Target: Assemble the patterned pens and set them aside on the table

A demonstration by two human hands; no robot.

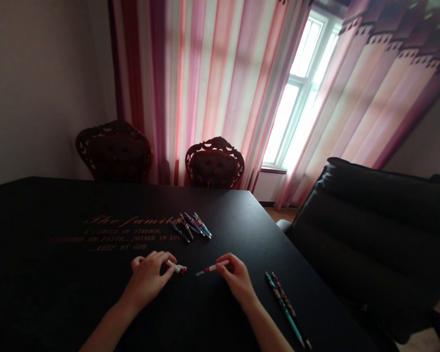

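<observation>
My left hand [152, 274] is closed over the table, its thumb and fingers pinching a short white piece with a red end [182, 269], which looks like part of a pen. To the right of it, my right hand [237, 277] grips a white and red pen [212, 268] between thumb and fingers. The pen's greyish, see-through tip points left toward the piece in my left hand, with a small gap between them. Beyond both hands lies a loose pile of several patterned pens [191, 226]. Two long pens, one teal [284, 305] and one dark [286, 297], lie side by side right of my right hand.
The black table [40, 293] carries gold lettering [128, 232] at the left. Two carved chairs [115, 156] stand behind its far edge. A dark padded armchair [370, 234] is close to the right edge. Striped curtains [212, 83] and a window [297, 93] are behind.
</observation>
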